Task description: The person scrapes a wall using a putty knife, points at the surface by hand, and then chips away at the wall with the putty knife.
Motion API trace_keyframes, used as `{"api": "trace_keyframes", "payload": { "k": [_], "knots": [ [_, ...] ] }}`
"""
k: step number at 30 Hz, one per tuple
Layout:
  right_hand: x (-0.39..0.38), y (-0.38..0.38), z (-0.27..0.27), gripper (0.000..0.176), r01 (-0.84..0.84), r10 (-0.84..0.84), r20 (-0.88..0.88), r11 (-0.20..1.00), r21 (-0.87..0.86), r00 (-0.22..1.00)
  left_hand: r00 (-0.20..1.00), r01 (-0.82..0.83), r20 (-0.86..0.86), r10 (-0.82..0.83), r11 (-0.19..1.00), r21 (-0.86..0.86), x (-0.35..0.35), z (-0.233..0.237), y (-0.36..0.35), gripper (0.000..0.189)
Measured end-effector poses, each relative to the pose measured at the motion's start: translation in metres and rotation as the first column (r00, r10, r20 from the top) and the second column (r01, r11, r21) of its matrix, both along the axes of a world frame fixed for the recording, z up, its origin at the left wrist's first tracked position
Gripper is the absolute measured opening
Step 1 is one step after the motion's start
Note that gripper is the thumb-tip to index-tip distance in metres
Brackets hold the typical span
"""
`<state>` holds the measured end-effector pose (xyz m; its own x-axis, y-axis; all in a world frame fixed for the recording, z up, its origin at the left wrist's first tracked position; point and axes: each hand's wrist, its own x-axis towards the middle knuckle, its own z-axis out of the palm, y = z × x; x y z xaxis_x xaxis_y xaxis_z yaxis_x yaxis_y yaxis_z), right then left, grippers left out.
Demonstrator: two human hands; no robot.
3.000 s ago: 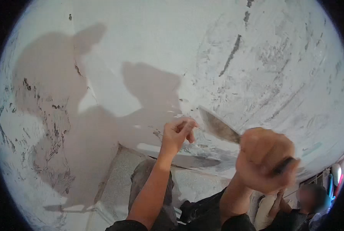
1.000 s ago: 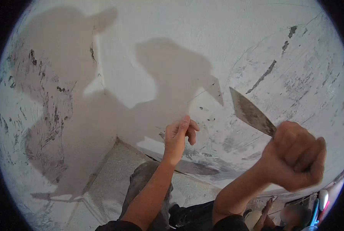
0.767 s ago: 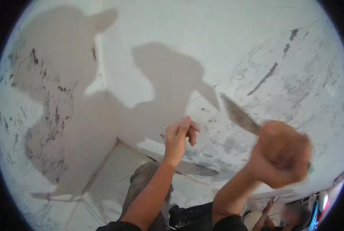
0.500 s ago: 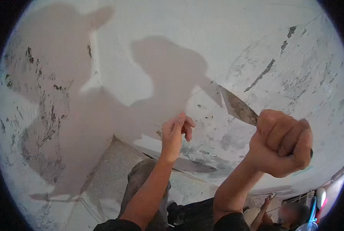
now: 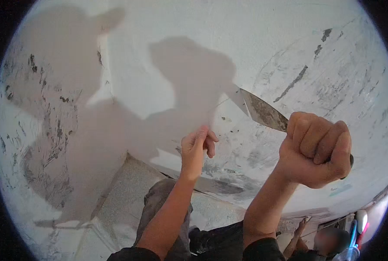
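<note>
My right hand (image 5: 318, 150) is raised at the right, its fist wrapped round the handle of a scraper (image 5: 267, 113). The scraper's flared metal blade is smeared grey and points up and left, with its wide edge at the wall (image 5: 194, 21); whether it touches cannot be told. A dark bit of the handle's end shows beyond the fist. Lower and further left, my left hand (image 5: 198, 148) hovers before the wall with loosely bent fingers, nothing visible in it. Rough grey patches and dark gouges mark the wall around the blade.
A second wall (image 5: 42, 113), scuffed and pitted, meets this one in a corner at the left. Below lies a speckled floor (image 5: 124, 195), near my bent knee (image 5: 163, 195). At the lower right is another person (image 5: 300, 239), near brightly coloured items (image 5: 359, 230).
My right hand and the scraper have moved slightly up, the blade edge shifting a little left. My left hand has barely moved.
</note>
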<state>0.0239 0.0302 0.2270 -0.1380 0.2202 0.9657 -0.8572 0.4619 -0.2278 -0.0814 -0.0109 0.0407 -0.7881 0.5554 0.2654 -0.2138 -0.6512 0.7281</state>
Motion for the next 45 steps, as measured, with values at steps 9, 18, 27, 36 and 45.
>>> {"api": "trace_keyframes", "payload": {
  "k": [9, 18, 27, 36, 45],
  "knots": [
    [0.029, 0.001, 0.016, 0.021, 0.147, -0.203, 0.155, 0.939, 0.311, 0.967, 1.000, 0.011, -0.004, -0.011, 1.000, 0.019, -0.002, -0.002, 0.000, 0.046],
    [0.020, -0.004, -0.002, 0.039, -0.119, 0.150, 0.103, 0.959, -0.256, 0.983, 1.000, 0.008, -0.011, -0.007, 0.999, 0.043, -0.003, -0.004, 0.001, 0.044],
    [0.015, 0.018, -0.001, 0.028, -0.093, 0.093, 0.084, 0.996, -0.005, 0.992, 1.000, -0.003, -0.002, 0.003, 1.000, -0.022, 0.001, -0.001, -0.002, 0.046],
    [-0.002, 0.001, 0.013, 0.040, 0.109, -0.106, 0.070, 0.993, -0.040, 0.992, 0.999, 0.002, 0.032, -0.001, 1.000, -0.019, 0.002, 0.002, -0.002, 0.046],
    [-0.014, 0.007, 0.010, 0.031, 0.285, -0.322, 0.186, 0.937, 0.201, 0.928, 1.000, 0.001, 0.022, 0.000, 0.999, -0.035, 0.005, 0.002, 0.000, 0.045]
  ]
}}
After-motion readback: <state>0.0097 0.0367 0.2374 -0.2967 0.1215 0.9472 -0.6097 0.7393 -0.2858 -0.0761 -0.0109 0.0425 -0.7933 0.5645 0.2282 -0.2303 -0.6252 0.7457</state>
